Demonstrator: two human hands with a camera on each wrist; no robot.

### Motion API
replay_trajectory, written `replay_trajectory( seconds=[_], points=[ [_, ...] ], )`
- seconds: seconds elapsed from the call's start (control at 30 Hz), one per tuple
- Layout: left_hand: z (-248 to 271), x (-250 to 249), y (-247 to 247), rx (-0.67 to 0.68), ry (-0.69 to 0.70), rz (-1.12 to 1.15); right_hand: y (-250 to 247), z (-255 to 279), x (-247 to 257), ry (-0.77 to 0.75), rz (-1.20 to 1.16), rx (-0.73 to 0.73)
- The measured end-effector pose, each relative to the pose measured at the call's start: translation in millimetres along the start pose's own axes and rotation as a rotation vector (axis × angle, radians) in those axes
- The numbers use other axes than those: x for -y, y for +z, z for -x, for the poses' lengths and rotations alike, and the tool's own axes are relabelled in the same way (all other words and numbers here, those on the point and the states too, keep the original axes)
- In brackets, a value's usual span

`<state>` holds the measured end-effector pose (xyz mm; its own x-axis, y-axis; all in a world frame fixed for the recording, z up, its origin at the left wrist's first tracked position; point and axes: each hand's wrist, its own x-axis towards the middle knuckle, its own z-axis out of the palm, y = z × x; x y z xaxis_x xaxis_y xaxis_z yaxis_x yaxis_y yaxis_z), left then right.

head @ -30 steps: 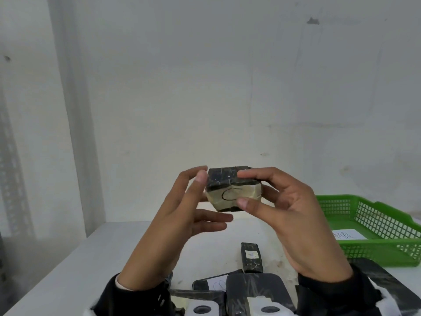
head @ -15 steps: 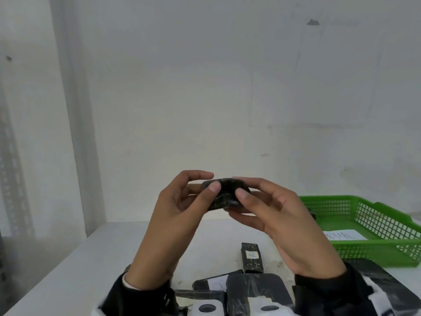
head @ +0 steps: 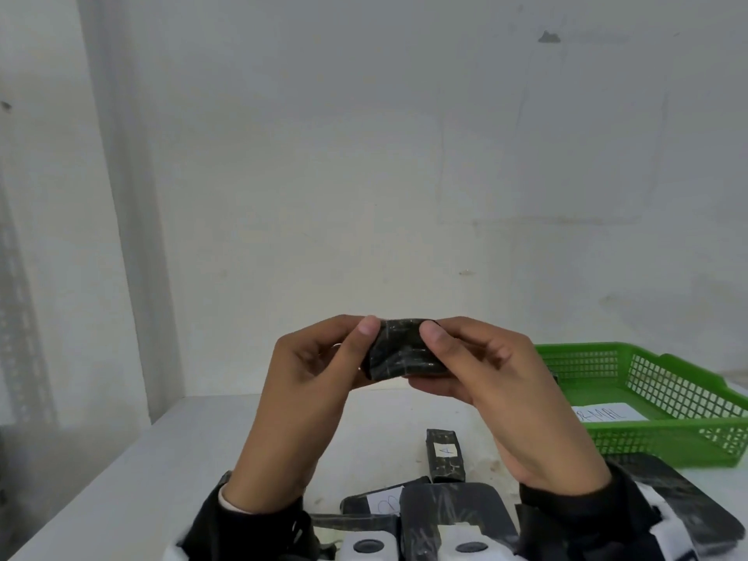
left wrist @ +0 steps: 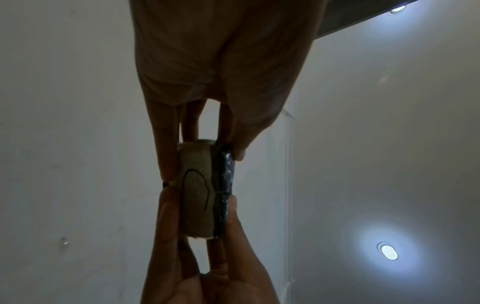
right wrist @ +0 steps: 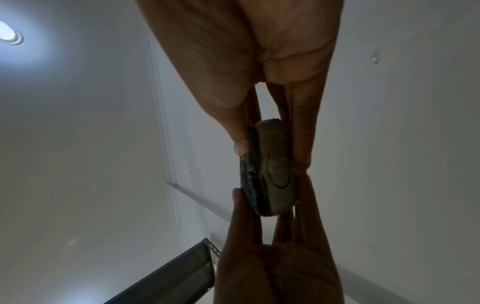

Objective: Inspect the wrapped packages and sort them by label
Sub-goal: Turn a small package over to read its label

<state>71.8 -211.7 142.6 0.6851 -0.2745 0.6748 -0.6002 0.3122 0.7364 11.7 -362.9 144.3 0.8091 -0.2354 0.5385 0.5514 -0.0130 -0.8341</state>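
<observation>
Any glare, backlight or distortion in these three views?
Head: even light, wide-angle bend at the edges, package dark, its label not showing. Left wrist: ceiling lamp flares, left hand backlit, label dim but visible. Right wrist: lamp flare top left, right hand shadowed.

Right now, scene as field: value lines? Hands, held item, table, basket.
left hand: pinches package, thumb on top
right hand: pinches package's other end
package: black wrap, held above table; pale label face turned away from head view, pen mark seen in wrist views
table: more wrapped packages, some labelled
basket: green, paper sheet inside
</observation>
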Motion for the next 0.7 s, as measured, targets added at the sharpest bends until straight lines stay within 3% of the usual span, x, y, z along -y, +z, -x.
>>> replay_trajectory(
  seconds=[0.17,0.3,0.53,0.7],
  points=[
    [1.0,-3.3,-0.6,0.000,0.058,-0.043,1.9,1.9,7.1,0.047,-0.079,0.057],
    [1.6,-1.2,0.5,0.082,0.047,-0.056,1.1,1.8,7.8,0.012,-0.082,-0.021],
    [2.1,2.4,3.2,-0.038,0.129,-0.133,3.6,3.6,10.6,0.034,-0.070,-0.029],
    [2.6,0.1,0.7,0.094,0.072,-0.079,5.4,3.6,10.6,0.001,-0.061,-0.088]
  ],
)
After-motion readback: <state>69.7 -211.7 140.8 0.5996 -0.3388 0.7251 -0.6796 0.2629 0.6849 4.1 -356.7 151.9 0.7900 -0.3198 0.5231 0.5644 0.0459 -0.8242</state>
